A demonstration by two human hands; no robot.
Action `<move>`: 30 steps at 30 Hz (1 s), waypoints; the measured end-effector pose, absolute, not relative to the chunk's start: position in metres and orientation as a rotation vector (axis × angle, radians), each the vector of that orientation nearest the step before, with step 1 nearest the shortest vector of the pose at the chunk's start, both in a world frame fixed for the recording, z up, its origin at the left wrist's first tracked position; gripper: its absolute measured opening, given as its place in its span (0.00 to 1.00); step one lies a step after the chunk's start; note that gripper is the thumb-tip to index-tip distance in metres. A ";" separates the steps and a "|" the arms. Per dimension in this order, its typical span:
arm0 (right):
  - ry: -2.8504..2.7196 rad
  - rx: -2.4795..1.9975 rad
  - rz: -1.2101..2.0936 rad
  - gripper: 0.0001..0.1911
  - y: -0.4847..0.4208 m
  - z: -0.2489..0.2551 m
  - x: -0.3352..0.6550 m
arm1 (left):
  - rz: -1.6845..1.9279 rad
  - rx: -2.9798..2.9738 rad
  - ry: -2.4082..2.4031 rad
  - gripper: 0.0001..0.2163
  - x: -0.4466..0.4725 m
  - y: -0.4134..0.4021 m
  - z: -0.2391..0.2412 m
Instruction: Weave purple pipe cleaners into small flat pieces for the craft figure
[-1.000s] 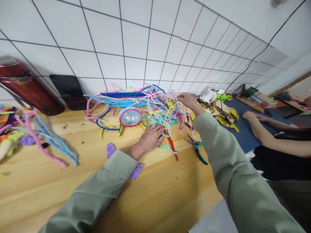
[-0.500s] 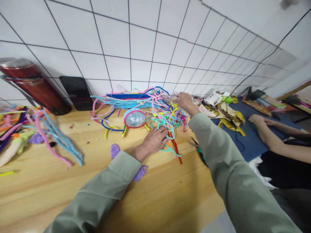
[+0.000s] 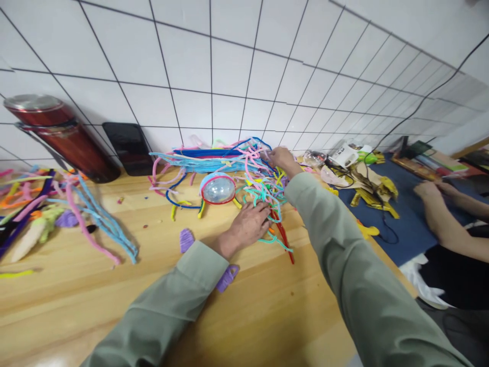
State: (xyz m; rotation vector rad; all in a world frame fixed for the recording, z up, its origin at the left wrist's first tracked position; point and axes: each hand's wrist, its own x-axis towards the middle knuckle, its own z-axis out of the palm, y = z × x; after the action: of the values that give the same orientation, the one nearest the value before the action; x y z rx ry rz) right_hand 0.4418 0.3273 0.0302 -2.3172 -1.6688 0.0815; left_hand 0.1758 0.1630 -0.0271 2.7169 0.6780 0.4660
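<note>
My right hand [image 3: 283, 159] reaches to the back of a tangled heap of pipe cleaners [image 3: 263, 189]; its fingers look pinched on a pale pink pipe cleaner there, though the tips are partly hidden. At the front edge of the heap my left hand [image 3: 249, 223] lies palm down, fingers stretched over teal pipe cleaners. Beside that hand is a clear dome with a red rim [image 3: 218, 189]. Red pipe cleaners [image 3: 283, 237] stick out toward me. Two purple wound pieces, one oval [image 3: 186, 240] and one looped [image 3: 228, 278], lie by my left wrist.
A red thermos [image 3: 72, 140] and a black phone [image 3: 129, 148] stand against the tiled wall. More pipe cleaners [image 3: 101, 219] lie at the left. On the right, a blue mat [image 3: 410, 204] carries yellow scraps [image 3: 378, 191]; another person's hand [image 3: 426, 189] rests there.
My right hand has moved left across the back of the heap. The pliers beside my right sleeve are now hidden behind it. My left hand stays at the heap.
</note>
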 end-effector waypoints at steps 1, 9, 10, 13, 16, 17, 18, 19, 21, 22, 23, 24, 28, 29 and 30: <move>-1.654 -2.321 0.102 0.18 0.328 0.027 0.442 | 0.472 2.719 0.678 0.16 0.176 0.163 -0.028; -1.495 -2.081 0.149 0.05 0.321 0.039 0.446 | 0.478 2.708 0.665 0.15 0.177 0.164 -0.028; -1.463 -2.028 0.161 0.06 0.319 0.044 0.448 | 0.474 2.707 0.667 0.15 0.177 0.164 -0.028; -1.360 -1.873 0.235 0.08 0.310 0.062 0.453 | 0.480 2.705 0.662 0.15 0.176 0.163 -0.026; -1.297 -1.760 0.342 0.12 0.298 0.082 0.459 | 0.495 2.710 0.653 0.14 0.174 0.162 -0.025; -1.277 -1.715 0.404 0.13 0.294 0.088 0.460 | 0.493 2.712 0.654 0.14 0.174 0.162 -0.025; -1.250 -1.656 0.480 0.13 0.289 0.094 0.461 | 0.487 2.713 0.656 0.14 0.174 0.162 -0.024; -1.216 -1.588 0.560 0.12 0.284 0.100 0.463 | 0.482 2.713 0.657 0.15 0.174 0.162 -0.024; -1.135 -1.451 0.691 0.11 0.275 0.110 0.464 | 0.479 2.712 0.660 0.15 0.174 0.162 -0.024; -1.100 -1.406 0.724 0.11 0.271 0.115 0.465 | 0.478 2.711 0.662 0.15 0.174 0.162 -0.024; -1.079 -1.384 0.732 0.12 0.267 0.119 0.465 | 0.475 2.711 0.663 0.15 0.174 0.163 -0.024; -1.067 -1.373 0.733 0.13 0.263 0.123 0.465 | 0.473 2.711 0.663 0.15 0.174 0.163 -0.024; -1.053 -1.313 0.761 0.21 0.252 0.135 0.469 | 0.483 2.713 0.657 0.15 0.174 0.163 -0.024; -1.045 -1.287 0.774 0.23 0.250 0.137 0.470 | 0.492 2.714 0.656 0.15 0.174 0.163 -0.025; -1.035 -1.263 0.786 0.24 0.248 0.139 0.471 | 0.498 2.716 0.654 0.15 0.174 0.163 -0.025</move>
State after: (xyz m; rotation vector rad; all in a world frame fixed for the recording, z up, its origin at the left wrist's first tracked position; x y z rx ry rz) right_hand 0.4710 0.2476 0.1386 -1.2628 -1.0352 0.7856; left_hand 0.1738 0.1632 -0.0250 2.7163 0.6539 0.4975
